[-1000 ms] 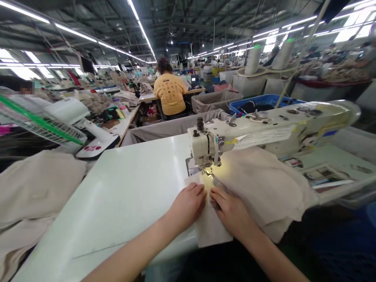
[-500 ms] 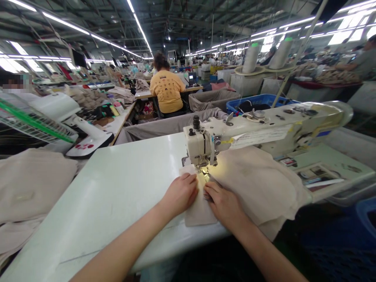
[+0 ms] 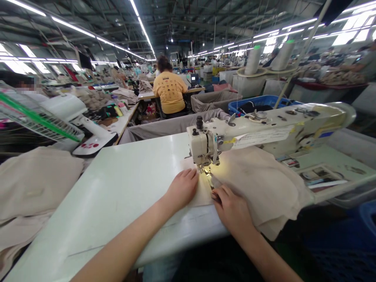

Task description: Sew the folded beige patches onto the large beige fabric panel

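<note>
Under the needle of a sewing machine (image 3: 202,147) lies a narrow beige fabric piece (image 3: 202,196), partly covered by my hands. My left hand (image 3: 183,188) rests flat on this piece, fingertips just left of the presser foot. Close to its right edge, my right hand (image 3: 233,205) has its fingers curled round a small dark metal tool (image 3: 216,197); its kind is not clear. A larger beige fabric panel (image 3: 258,176) spreads to the right of the needle, under the machine arm, and hangs over the table's front edge. The machine's lamp lights the needle area.
More beige fabric (image 3: 38,184) is heaped at the left of the pale tabletop (image 3: 126,188). A white fan (image 3: 64,109) stands beyond it. Small tools lie in a tray (image 3: 320,174) at right. Ahead, a person in a yellow shirt (image 3: 169,92) sits beyond a cloth-lined bin (image 3: 176,123).
The narrow fabric piece has moved away from me, under the needle, so less shows in front. My right hand is slightly lower and farther from my left. The view has shifted slightly.
</note>
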Available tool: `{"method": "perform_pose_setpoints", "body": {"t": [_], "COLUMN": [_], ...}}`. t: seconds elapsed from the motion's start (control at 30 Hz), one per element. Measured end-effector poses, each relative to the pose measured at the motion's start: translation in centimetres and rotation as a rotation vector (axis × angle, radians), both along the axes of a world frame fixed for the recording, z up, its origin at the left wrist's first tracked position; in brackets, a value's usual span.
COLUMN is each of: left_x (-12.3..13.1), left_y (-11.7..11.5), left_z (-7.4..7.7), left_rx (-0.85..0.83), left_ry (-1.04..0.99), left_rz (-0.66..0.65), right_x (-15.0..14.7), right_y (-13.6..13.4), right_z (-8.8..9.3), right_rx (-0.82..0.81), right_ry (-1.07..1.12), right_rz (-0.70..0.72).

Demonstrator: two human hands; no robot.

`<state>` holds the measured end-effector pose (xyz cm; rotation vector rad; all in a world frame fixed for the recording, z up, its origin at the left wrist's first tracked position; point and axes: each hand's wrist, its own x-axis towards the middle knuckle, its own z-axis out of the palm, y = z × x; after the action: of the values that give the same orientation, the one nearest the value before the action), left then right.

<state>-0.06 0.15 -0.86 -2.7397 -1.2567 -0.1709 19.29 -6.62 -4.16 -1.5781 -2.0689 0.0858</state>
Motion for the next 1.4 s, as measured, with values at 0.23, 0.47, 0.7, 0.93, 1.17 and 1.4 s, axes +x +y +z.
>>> {"method": "perform_pose_setpoints", "body": {"t": [0.23, 0.47, 0.7, 0.93, 1.17, 1.4], "left_x": [0.4, 0.0, -0.7, -2.9, -2.9, -2.7], "left_y": [-4.4, -4.4, -4.1, -6.8, -5.0, 1.0], "left_z": [-1.4, -1.5, -1.7, 0.3, 0.2, -0.9], "left_rx": [-0.020, -0.028, -0.025, -0.004, -0.042, 0.109], "left_ry": [-0.053, -0.073, -0.094, -0.009, 0.173, -0.006], "left_rz": [-0.024, -0.028, -0.024, 0.022, 0.170, 0.224], "right_x": [0.4, 0.3, 0.3, 0.6, 0.5, 5.1], "right_y": [-0.7, -0.6, -0.6, -0.6, -1.3, -3.5], "right_z": [-1.2, -1.6, -1.7, -2.0, -1.1, 2.6], "right_rx": [0.035, 0.056, 0.068, 0.086, 0.049, 0.082], "right_ry": [-0.023, -0.017, -0.031, -0.045, -0.019, 0.117], "right_rz": [0.037, 0.056, 0.054, 0.059, 0.159, 0.219]}}
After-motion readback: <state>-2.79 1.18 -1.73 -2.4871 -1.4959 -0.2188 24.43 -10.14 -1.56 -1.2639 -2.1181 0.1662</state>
